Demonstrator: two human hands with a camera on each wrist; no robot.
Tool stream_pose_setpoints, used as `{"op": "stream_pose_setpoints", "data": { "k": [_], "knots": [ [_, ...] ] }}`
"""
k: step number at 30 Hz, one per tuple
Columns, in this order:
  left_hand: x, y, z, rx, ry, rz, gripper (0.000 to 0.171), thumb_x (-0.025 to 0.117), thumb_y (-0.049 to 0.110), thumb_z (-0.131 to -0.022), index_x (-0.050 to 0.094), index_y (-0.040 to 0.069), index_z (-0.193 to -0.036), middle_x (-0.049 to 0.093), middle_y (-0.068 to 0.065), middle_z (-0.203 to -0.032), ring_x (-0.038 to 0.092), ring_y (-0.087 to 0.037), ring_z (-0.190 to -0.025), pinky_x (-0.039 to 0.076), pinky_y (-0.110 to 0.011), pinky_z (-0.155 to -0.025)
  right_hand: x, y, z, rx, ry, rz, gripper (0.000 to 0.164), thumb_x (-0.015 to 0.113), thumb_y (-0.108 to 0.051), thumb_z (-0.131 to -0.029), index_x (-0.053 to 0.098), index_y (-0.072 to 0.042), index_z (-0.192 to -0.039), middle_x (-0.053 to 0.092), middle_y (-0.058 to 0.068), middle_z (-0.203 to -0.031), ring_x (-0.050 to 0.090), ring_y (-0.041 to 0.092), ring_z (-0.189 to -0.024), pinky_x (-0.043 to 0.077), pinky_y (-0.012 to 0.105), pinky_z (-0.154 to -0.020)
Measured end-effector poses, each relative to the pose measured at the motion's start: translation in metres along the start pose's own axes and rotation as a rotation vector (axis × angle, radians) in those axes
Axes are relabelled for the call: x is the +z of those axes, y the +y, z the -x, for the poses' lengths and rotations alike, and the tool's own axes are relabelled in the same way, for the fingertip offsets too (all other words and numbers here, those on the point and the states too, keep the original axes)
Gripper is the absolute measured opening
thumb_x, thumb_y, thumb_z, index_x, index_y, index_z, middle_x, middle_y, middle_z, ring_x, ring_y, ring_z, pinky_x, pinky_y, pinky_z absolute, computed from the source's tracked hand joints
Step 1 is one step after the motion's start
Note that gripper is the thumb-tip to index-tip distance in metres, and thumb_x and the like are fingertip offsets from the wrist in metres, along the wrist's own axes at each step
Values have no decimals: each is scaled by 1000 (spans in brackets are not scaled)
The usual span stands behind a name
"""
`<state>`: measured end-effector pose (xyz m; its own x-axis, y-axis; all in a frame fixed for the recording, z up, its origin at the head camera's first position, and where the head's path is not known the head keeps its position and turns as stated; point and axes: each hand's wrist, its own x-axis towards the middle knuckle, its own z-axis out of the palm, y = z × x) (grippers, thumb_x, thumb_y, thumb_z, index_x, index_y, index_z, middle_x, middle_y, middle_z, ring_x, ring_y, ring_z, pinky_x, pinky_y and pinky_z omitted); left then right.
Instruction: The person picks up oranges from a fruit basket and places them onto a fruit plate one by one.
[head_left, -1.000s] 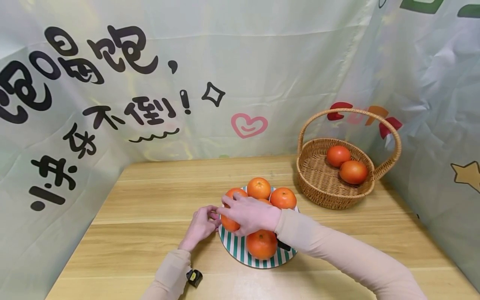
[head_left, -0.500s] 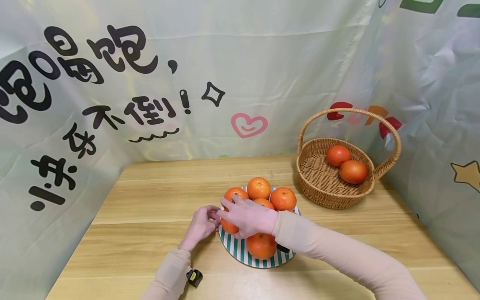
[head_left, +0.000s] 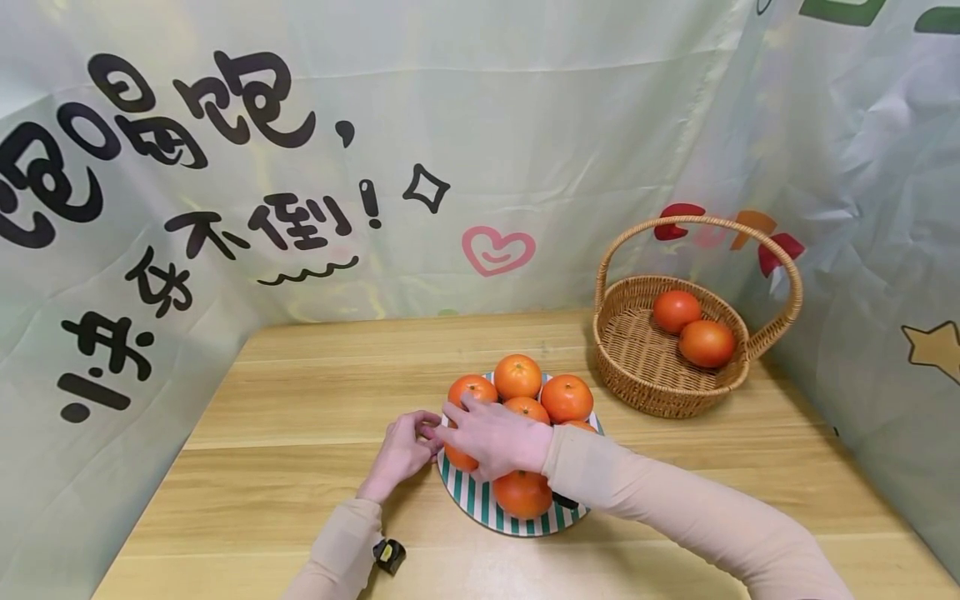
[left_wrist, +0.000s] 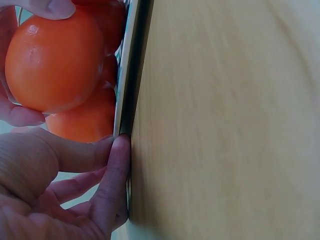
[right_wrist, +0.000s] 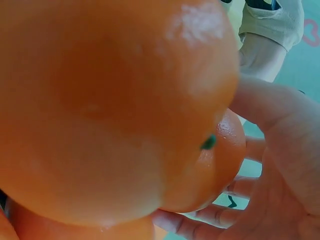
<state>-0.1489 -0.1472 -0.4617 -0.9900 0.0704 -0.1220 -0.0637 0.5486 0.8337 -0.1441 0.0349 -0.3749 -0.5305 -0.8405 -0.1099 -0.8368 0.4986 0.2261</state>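
Note:
Several oranges are grouped on a round plate [head_left: 480, 504] with green and white stripes. My left hand [head_left: 408, 446] pinches the plate's left rim between thumb and fingers, as the left wrist view shows at the plate edge [left_wrist: 131, 65]. My right hand [head_left: 495, 437] reaches across the plate, its thumb and fingers curled around the orange [head_left: 459, 458] at the left side; the hand partly covers that fruit. In the right wrist view this orange [right_wrist: 230, 155] sits within the fingers, behind a large nearer orange [right_wrist: 115, 115] with a green stem spot.
A wicker basket [head_left: 637, 392] with a tall handle stands at the back right, with two red-orange fruits [head_left: 707, 344] inside. Printed cloth walls [head_left: 570, 167] border the wooden table [head_left: 300, 467]. Small black devices [head_left: 388, 556] sit at both wrists.
The right hand has shifted slightly toward the near left, and the orange it holds has moved slightly nearer. More of the middle orange shows. The left hand and plate have stayed put.

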Motion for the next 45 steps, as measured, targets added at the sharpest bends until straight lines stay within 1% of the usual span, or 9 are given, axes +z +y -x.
{"op": "stream_pose_setpoints", "data": {
  "k": [5, 12, 17, 25, 29, 34, 37, 41, 45],
  "knots": [
    [0, 0, 1, 8, 11, -2, 34, 70, -8, -82, 66, -4, -116, 69, -13, -90, 65, -13, -63, 60, -25, -58, 4, -1, 0, -22, 40, 20, 70, 80, -44, -81, 52, -26, -143, 60, -1, -126, 49, 19, -110, 54, 27, -85],
    [-1, 1, 2, 27, 28, -20, 36, 72, -10, -78, 67, -4, -113, 70, -13, -87, 65, -13, -66, 60, -26, -57, 4, -3, -3, 16, -60, -45, 78, 80, -37, -83, 44, -27, -152, 53, 0, -139, 48, 21, -124, 59, 30, -91],
    [-1, 2, 2, 20, 16, -13, 37, 71, -10, -79, 67, -4, -114, 71, -13, -89, 64, -13, -65, 60, -25, -58, 5, -3, -3, 24, -61, -41, 82, 82, -38, -80, 44, -28, -151, 54, -1, -135, 49, 19, -121, 60, 29, -87],
    [-1, 2, 0, 14, 15, -17, 37, 70, -10, -79, 67, -3, -114, 70, -13, -90, 64, -13, -66, 60, -25, -59, 5, -2, -2, 17, -55, -44, 78, 79, -44, -84, 44, -27, -152, 55, 0, -136, 49, 20, -122, 59, 29, -89],
    [-1, 2, 1, 19, 18, -38, 38, 69, -12, -76, 68, -3, -114, 70, -13, -90, 63, -14, -70, 58, -24, -59, 5, -2, -1, -1, -39, -31, 73, 80, -46, -83, 50, -29, -147, 58, -2, -133, 49, 19, -121, 58, 29, -91],
    [-2, 1, 1, 31, 22, -64, 44, 65, -15, -73, 68, -2, -114, 69, -12, -90, 61, -15, -71, 55, -23, -59, 4, -4, 1, -10, -69, -23, 65, 81, -40, -83, 53, -36, -141, 57, -3, -136, 48, 19, -125, 57, 31, -96],
    [-2, 1, 1, 32, 16, -53, 44, 64, -16, -73, 68, -3, -115, 69, -13, -90, 61, -14, -68, 57, -24, -58, 4, -5, 1, -15, -81, 1, 65, 80, -39, -84, 53, -37, -142, 56, -2, -139, 49, 20, -128, 58, 32, -96],
    [-1, 1, 1, 18, 11, -44, 44, 64, -16, -73, 68, -3, -116, 69, -13, -90, 60, -13, -66, 57, -23, -57, 4, -5, 1, -33, -56, 43, 62, 81, -44, -82, 55, -37, -139, 60, -2, -136, 52, 20, -125, 58, 31, -95],
    [-1, 1, 1, 9, 7, -44, 45, 64, -15, -73, 68, -2, -116, 68, -12, -91, 60, -13, -67, 57, -23, -57, 5, -5, 1, -49, -29, 60, 63, 81, -44, -81, 56, -36, -138, 62, -2, -133, 53, 20, -122, 57, 31, -95]
  ]
}}
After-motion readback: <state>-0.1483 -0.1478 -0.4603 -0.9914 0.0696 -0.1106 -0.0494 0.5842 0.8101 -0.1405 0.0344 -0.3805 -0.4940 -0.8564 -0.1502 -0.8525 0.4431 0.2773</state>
